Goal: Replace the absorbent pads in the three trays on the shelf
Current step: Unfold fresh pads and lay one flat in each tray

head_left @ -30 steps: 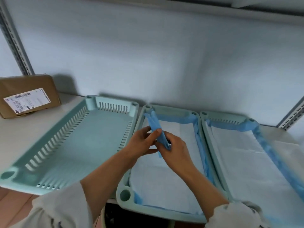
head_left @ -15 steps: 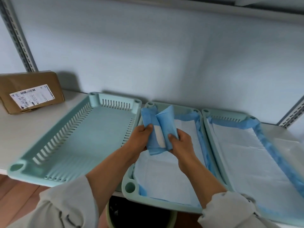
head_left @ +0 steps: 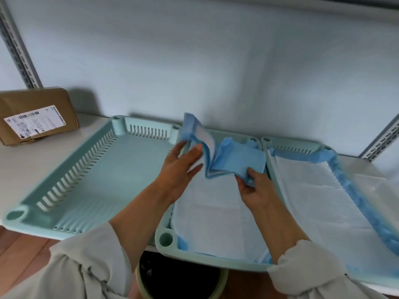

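Observation:
Three mint-green trays stand side by side on the white shelf. The left tray (head_left: pixel 90 182) holds no pad. The middle tray (head_left: pixel 166 238) and the right tray (head_left: pixel 287 145) each hold a white pad with blue edges. Above the middle tray I hold a folded blue pad (head_left: pixel 233 160), partly spread open. My left hand (head_left: pixel 181 167) holds its left flap with the thumb on the white inner face. My right hand (head_left: pixel 254 186) pinches its lower right corner.
A brown cardboard parcel (head_left: pixel 36 115) with a white label lies at the shelf's back left. A clear plastic container (head_left: pixel 375 190) sits at the far right. A dark bin (head_left: pixel 179 277) stands below the shelf edge. Slotted metal uprights flank the shelf.
The folded pad has been pulled apart from a narrow strip into a wider, half-open shape. My hands have moved apart, left hand leftward and up, right hand rightward.

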A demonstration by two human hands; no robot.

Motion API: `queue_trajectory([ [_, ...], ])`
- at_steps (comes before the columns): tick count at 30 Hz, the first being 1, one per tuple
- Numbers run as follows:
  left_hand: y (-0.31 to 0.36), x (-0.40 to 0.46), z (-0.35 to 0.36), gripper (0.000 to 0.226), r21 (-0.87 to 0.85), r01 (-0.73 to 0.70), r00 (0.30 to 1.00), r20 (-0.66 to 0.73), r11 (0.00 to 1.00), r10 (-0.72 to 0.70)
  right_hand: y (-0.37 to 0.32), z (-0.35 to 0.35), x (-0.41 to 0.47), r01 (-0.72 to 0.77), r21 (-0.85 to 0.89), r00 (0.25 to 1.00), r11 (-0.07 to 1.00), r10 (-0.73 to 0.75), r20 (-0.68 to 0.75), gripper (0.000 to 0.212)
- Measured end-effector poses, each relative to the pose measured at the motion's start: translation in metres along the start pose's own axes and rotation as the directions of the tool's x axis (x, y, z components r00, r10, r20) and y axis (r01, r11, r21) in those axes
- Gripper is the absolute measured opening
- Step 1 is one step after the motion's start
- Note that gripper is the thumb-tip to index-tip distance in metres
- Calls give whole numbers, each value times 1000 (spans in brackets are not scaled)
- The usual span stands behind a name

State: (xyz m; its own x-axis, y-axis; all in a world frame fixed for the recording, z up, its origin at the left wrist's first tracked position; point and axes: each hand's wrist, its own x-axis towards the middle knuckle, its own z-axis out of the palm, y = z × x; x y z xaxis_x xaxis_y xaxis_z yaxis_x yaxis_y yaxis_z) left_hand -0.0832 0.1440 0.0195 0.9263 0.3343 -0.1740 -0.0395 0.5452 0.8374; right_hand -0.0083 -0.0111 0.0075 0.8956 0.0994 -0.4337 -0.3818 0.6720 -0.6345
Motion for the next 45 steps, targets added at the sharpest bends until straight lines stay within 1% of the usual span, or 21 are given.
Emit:
queue_trajectory([
  [3, -16, -2, 8, 75, 199, 82, 997, -12, 977, -81, 3, -1, -3, -162, 91, 986, 983, 158, 51, 27],
  [6, -29, -1, 15, 40, 130, 123, 986, -132, 984, -105, 11, -1, -7, -192, -99, 979, 976, 197, 42, 25],
  [9, -23, 3, 12, 26, -10, 63, 967, -248, 998, -63, 18, -5, -4, -64, -431, 996, 900, 83, 26, 57],
  [10, -19, 5, 9, 27, -51, 50, 965, -254, 997, -62, 18, -7, -4, 17, -621, 999, 784, 6, 36, 70],
  [12, -15, 4, 5, 27, -93, 42, 971, -231, 995, -63, 19, -9, -9, 257, -920, 962, 296, -169, 214, 70],
  [13, -14, 3, 4, 26, -98, 47, 975, -210, 994, -66, 20, -8, -13, 376, -923, 913, 84, -207, 353, 61],
  [14, -12, 2, 4, 25, -96, 59, 981, -180, 994, -75, 22, -5, -17, 452, -891, 879, 34, -190, 438, 51],
  [17, -10, -1, 1, 29, -58, 115, 987, -103, 992, -121, 30, 6, -32, 461, -850, 868, 256, 70, 492, 53],
  [18, -10, -1, 0, 33, -43, 135, 986, -92, 990, -138, 35, 7, -33, 451, -854, 864, 259, 113, 491, 55],
  [20, -8, -1, 2, 38, -5, 156, 983, -95, 988, -156, 41, 8, -32, 469, -850, 868, 241, 51, 494, 53],
  [25, -5, -5, 10, 37, 125, 88, 993, -86, 988, -78, 40, 11, -28, 449, -809, 888, 380, -88, 452, 30],
  [28, -5, -5, 9, 34, 164, 81, 994, -81, 983, -68, 42, 9, -24, 446, -806, 894, 388, -142, 426, 22],
  [32, -5, -2, 6, 34, 353, 10, 986, -158, 936, 49, 35, 3, -12, 450, -804, 893, 388, -206, 400, 74],
  [33, -2, 1, 3, 35, 378, -16, 976, -197, 926, 97, 27, -1, -9, 454, -829, 888, 325, -239, 393, 80],
  [34, 2, 4, 0, 35, 385, -43, 962, -232, 922, 141, 17, -4, -6, 446, -878, 882, 176, -253, 397, 80],
  [36, 9, 6, -6, 36, 365, -86, 942, -274, 927, 195, 2, -15, -3, 311, -886, 918, -345, -132, 374, 69],
  [37, 11, 7, -8, 36, 356, -90, 939, -281, 930, 198, 0, -19, -3, 250, -813, 939, -526, -72, 336, 63],
  [38, 12, 7, -10, 36, 353, -81, 942, -280, 932, 187, 0, -21, -4, 228, -761, 948, -607, -38, 315, 60],
  [40, 10, 7, -9, 37, 354, -48, 956, -253, 934, 145, 8, -17, -8, 323, -769, 921, -552, -3, 389, 56],
  [43, 9, 5, -1, 39, 360, -8, 978, -193, 933, 83, 19, -2, -15, 538, -829, 839, -156, 4, 544, 57],
  [45, 9, 3, 4, 38, 327, -32, 989, -126, 944, 77, 24, 5, -20, 574, -812, 811, 109, 64, 582, 66],
])
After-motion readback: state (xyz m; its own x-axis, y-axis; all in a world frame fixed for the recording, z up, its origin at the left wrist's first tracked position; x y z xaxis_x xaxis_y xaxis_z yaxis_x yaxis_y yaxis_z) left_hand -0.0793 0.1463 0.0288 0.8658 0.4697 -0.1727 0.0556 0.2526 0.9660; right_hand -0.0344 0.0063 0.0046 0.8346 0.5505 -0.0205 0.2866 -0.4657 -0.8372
